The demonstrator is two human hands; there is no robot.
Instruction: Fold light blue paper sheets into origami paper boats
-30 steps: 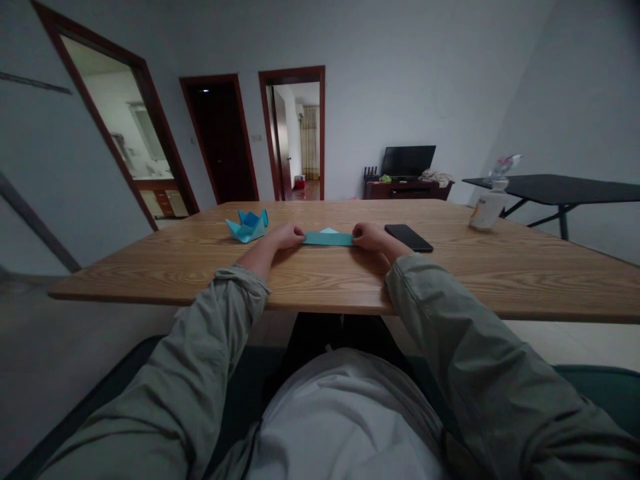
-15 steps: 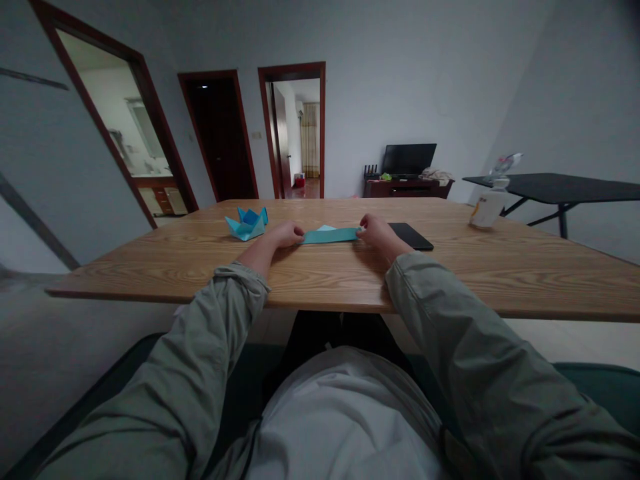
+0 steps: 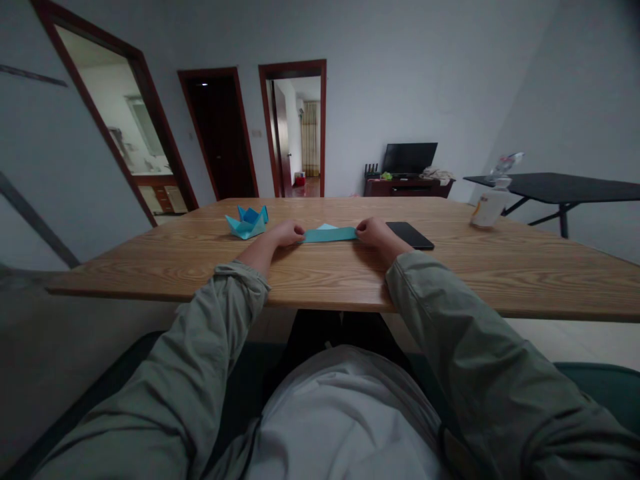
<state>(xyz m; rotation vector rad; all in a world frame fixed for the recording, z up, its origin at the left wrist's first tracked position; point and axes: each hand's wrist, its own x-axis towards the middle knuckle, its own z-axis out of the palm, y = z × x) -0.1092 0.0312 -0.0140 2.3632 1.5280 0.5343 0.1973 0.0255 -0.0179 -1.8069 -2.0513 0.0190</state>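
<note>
A teal paper strip (image 3: 330, 234), folded flat, lies on the wooden table (image 3: 350, 273) between my two hands. My left hand (image 3: 286, 234) is curled, its fingers pressed on the strip's left end. My right hand (image 3: 374, 231) is curled too, fingertips pinching the strip's right end. Left of my left hand stand two finished folded paper boats (image 3: 247, 223), one light teal and one darker blue, untouched.
A black phone (image 3: 410, 235) lies flat just right of my right hand. A white bottle (image 3: 489, 202) stands near the table's far right edge. Beyond are a dark side table (image 3: 555, 188), a TV stand, and open doorways.
My right hand has shifted slightly along the strip's right end, lifting it a little and then settling. The left hand has stayed put.
</note>
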